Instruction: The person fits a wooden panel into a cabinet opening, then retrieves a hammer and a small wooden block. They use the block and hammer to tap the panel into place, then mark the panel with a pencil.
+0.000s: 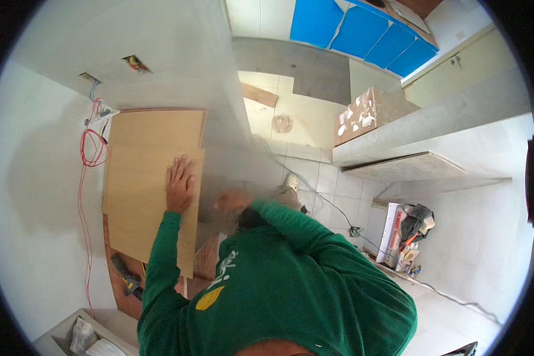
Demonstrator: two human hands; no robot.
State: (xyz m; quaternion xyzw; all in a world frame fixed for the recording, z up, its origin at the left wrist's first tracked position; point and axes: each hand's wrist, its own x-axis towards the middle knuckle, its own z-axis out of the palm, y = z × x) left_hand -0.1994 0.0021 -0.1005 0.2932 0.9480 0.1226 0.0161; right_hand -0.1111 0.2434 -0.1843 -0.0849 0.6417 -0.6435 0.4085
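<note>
A light wood-grain sheet (pixel 145 190) lies over another sheet (pixel 154 126) of the same colour, whose far end shows beyond it. Fingers out, my left hand (pixel 181 187) presses flat on the upper sheet near its right edge. Just right of that edge is my right hand (pixel 234 200), blurred and hazy, its fingers looking curled. Something black (pixel 251 219) shows beneath my right wrist, too covered to name. Grey dust (pixel 231 157) hangs in the air beyond and beside my right hand.
A black-and-yellow power tool (pixel 126 276) lies left of my left forearm. Red wire (pixel 84 196) hangs down the left wall from an outlet box. A cable (pixel 317 193) crosses the tiled floor at right. An open box of tools (pixel 406 234) and a cardboard box (pixel 368 115) stand farther right.
</note>
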